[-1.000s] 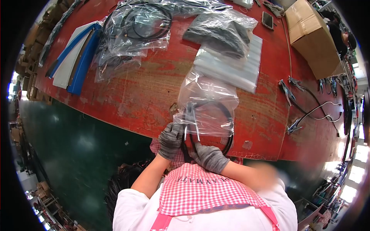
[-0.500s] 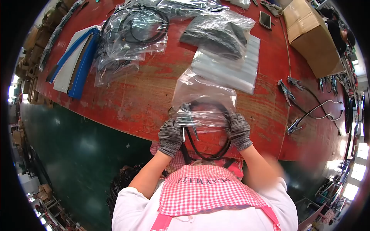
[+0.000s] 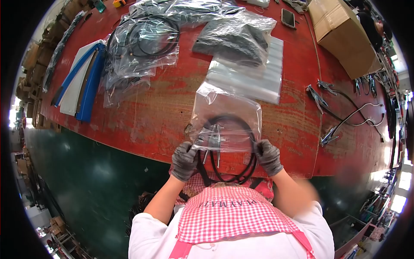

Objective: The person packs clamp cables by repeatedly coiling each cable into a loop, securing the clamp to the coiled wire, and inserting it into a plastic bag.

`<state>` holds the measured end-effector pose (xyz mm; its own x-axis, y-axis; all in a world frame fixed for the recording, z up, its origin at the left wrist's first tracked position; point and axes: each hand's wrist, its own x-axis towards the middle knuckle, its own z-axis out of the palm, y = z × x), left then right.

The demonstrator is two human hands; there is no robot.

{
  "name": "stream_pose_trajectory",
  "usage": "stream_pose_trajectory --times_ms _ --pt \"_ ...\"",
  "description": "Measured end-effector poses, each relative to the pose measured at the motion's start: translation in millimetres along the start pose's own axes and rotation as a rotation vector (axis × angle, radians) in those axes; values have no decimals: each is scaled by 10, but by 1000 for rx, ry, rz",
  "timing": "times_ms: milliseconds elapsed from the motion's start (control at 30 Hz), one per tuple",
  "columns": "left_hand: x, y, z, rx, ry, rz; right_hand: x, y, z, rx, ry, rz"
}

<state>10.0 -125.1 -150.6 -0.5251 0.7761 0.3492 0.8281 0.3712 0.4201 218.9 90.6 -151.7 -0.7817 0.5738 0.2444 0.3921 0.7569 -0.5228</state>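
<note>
A clear plastic bag (image 3: pixel 228 105) lies at the near edge of the red table, its opening towards me. Inside it is part of a coiled black cable (image 3: pixel 248 166) with metal clamps (image 3: pixel 214 137); the near part of the coil sticks out of the bag. My left hand (image 3: pixel 184 161), in a grey glove, pinches the left corner of the bag's opening. The right corner is gripped by my right hand (image 3: pixel 268 156), also gloved.
Beyond the bag lie a stack of clear bags (image 3: pixel 246 77) and a dark bagged item (image 3: pixel 235 39). Bagged cables (image 3: pixel 146 41) and a blue folder (image 3: pixel 90 82) are at left. Loose clamp cables (image 3: pixel 340 116), a phone (image 3: pixel 288 18) and a cardboard box (image 3: pixel 343 36) are at right.
My right hand has moved from the cable to the bag's right corner. The bag now reaches over more of the coil and lies flatter. The view has shifted slightly.
</note>
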Motion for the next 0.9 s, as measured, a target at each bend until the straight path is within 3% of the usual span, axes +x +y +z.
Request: stream_pose_trajectory --times_ms 200,267,333,400,433,467,533,567,600,633,667,700,733,800,867,900 --pt "-376 40 -82 12 20 36 -436 24 -31 -112 -45 -33" --pt "-628 122 -240 79 -271 12 -635 34 -80 68 -62 -200" --pt "-1064 114 -259 32 -230 64 -911 -93 -266 210 -302 -133" --pt "-620 465 -657 -512 -237 97 -1160 -173 -272 325 -294 -166" --pt "-1437 158 -493 -206 -591 -54 -1259 -164 -300 678 -521 278" --pt "-1400 167 -512 -202 -586 -57 -1139 -203 -322 680 -523 271" --pt "-1148 241 -609 132 -359 129 -845 -321 -389 549 -404 30" --pt "-874 274 -663 294 -127 170 -1177 342 100 477 -452 66" --pt "-400 293 -865 -207 -48 78 -642 6 -204 1018 -595 486" --pt "-61 330 -1034 -325 71 33 -149 -384 -602 616 -279 23" --pt "104 295 -1170 -407 149 -102 158 -567 -784 783 -173 104" --pt "452 386 -1449 -236 358 -12 466 -768 -1021 648 -4 -31" --pt "549 418 -1599 -536 438 -149 663 -938 -1287 739 -4 13" --pt "784 553 -2031 -570 454 -143 944 -1216 -1688 841 8 8" --pt "936 620 -2419 -422 332 -203 1159 -1429 -1937 557 108 -316" --pt "950 628 -2623 -292 210 -236 1259 -1517 -2023 562 136 -348"
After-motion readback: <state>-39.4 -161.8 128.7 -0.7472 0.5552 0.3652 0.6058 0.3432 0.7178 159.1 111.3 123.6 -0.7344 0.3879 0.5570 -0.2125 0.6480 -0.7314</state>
